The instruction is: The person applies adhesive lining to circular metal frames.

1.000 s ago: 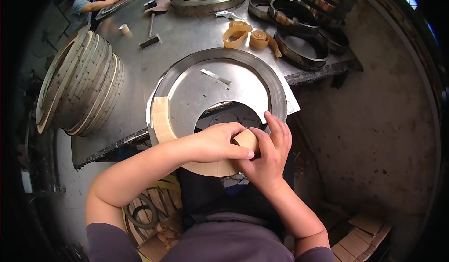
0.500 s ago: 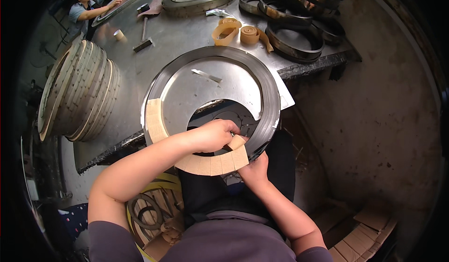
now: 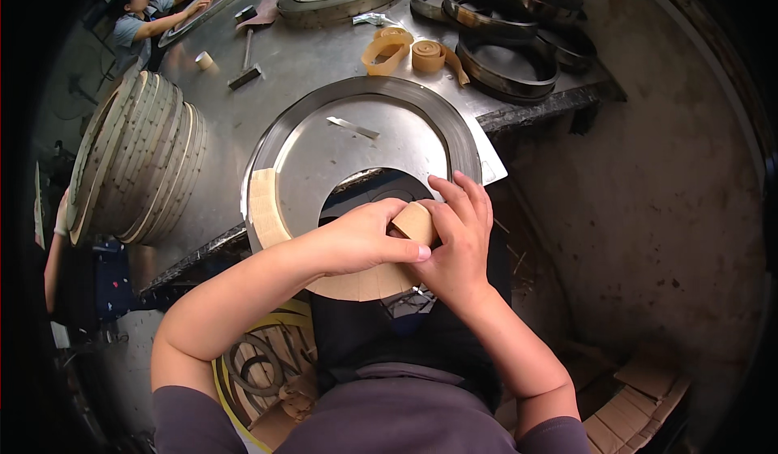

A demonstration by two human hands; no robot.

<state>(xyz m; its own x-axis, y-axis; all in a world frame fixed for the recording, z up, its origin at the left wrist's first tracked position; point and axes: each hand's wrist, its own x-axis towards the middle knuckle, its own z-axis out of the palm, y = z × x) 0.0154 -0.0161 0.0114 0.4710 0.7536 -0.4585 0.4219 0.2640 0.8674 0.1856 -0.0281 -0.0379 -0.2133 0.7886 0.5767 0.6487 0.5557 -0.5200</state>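
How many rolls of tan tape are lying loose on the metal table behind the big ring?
2: a partly unwound tan roll and a tighter tan roll beside it, at the table's far side. A third is held between the left hand and right hand.

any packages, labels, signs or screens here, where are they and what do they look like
No labels, signs or screens show.
Flattened cardboard: lower right on the floor, brown stacked sheets.
Tape roll: between left hand and right hand at the ring, tan.
Loose tape rolls: far on the table, tan coils.
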